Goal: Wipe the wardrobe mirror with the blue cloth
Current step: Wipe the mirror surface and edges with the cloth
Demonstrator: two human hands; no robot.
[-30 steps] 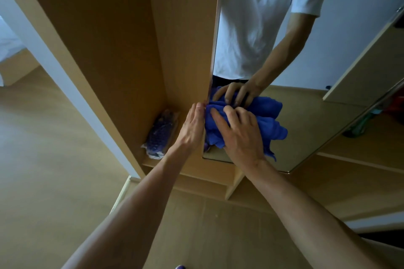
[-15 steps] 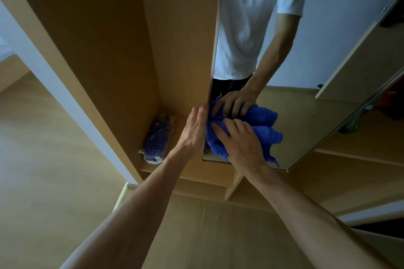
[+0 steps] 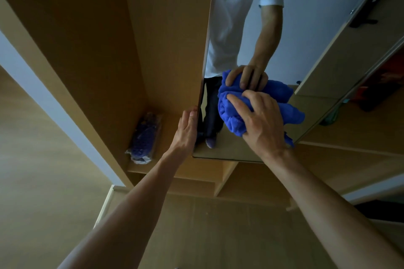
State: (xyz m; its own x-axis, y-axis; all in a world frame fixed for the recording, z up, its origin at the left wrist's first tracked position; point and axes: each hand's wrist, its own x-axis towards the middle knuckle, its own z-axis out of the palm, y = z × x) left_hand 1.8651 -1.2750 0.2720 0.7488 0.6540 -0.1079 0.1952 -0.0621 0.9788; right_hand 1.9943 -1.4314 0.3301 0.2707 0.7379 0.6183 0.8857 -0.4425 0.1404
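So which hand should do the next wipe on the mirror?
The right hand. It grips the blue cloth, pressed against the wardrobe mirror. The left hand holds no cloth; its straight fingers only rest at the mirror's left edge, likely steadying it.

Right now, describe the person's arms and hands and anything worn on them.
The left hand and right hand show no gloves, rings or watch, and both forearms are bare. The mirror reflects a white short-sleeved shirt.

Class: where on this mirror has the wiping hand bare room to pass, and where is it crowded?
Free: mirror above the right hand; the strip between blue cloth and the bottom edge. Crowded: lower left edge, at the left hand.
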